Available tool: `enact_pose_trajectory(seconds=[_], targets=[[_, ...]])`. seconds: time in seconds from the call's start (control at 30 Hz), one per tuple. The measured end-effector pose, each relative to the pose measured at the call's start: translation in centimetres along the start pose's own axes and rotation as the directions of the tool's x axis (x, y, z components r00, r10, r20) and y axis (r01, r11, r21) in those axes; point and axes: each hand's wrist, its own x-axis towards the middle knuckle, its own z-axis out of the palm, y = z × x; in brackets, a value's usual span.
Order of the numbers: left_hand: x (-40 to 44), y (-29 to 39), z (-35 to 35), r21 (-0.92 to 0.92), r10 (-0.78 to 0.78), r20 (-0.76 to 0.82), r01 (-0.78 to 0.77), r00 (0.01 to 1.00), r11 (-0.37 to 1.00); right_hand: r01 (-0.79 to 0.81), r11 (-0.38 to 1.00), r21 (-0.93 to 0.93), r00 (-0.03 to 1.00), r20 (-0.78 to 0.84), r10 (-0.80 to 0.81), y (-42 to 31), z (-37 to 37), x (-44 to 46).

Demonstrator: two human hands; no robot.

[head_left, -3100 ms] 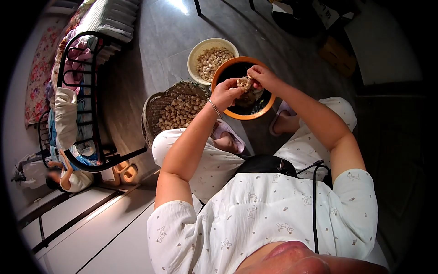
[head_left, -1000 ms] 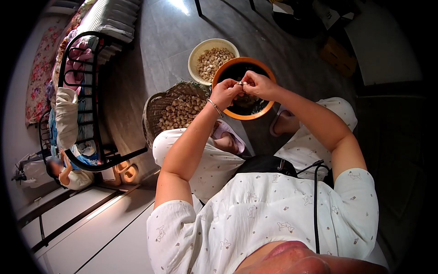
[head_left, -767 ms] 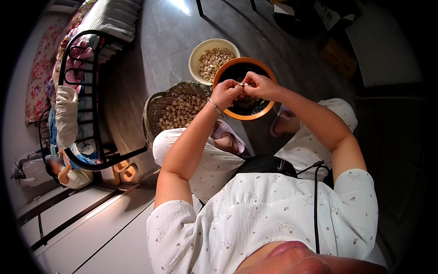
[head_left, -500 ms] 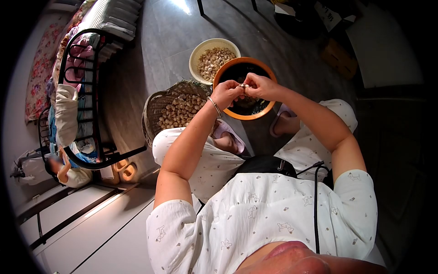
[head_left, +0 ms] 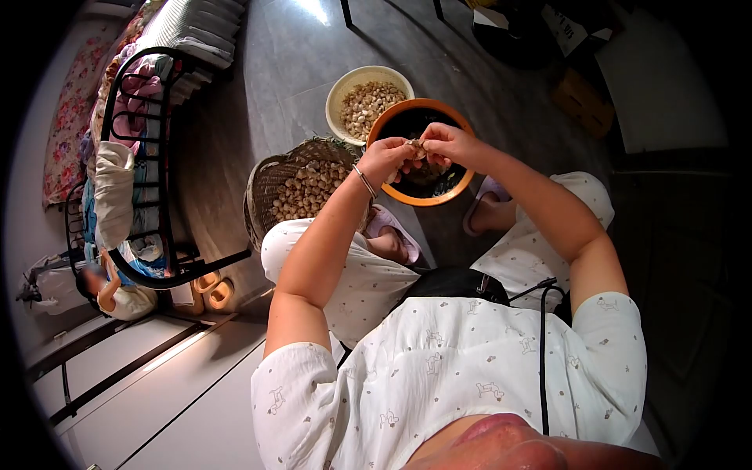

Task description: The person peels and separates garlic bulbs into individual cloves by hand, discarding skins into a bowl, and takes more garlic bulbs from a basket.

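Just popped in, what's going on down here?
The left hand and right hand pinch a small pale piece, apparently garlic, above the orange basin. Bulbs fill much of the wicker basket, and loose cloves lie in the cream bowl. Another person is near the metal bed frame.

Gray tiled floor [head_left: 290,63] stretches beneath the hands [head_left: 454,147], a bright light reflection [head_left: 312,9] gleaming beyond them. To their left, a black metal bed frame [head_left: 157,281] holds rumpled bedding [head_left: 135,103] near a pale wall [head_left: 23,227]; deep shadow falls to their right.
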Motion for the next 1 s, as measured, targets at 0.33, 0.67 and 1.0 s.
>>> enact_pose_trajectory(seconds=[0.33,0.67,1.0], targets=[[0.0,0.0,-0.1,-0.142,0.035,-0.005,-0.035,0.999,0.989,-0.063,0.956,0.287,0.998,0.011,0.062,-0.4,-0.7,0.2],[0.2,-0.5,-0.1,-0.251,0.034,-0.101,-0.059,0.994,0.966,-0.063,0.997,0.034,0.989,-0.135,0.067,-0.7,0.2,-0.1],[0.5,-0.9,0.5,0.005,0.106,-0.115,-0.106,0.988,0.994,0.11,0.96,-0.257,0.971,-0.177,-0.159,0.2,1.3,0.0]])
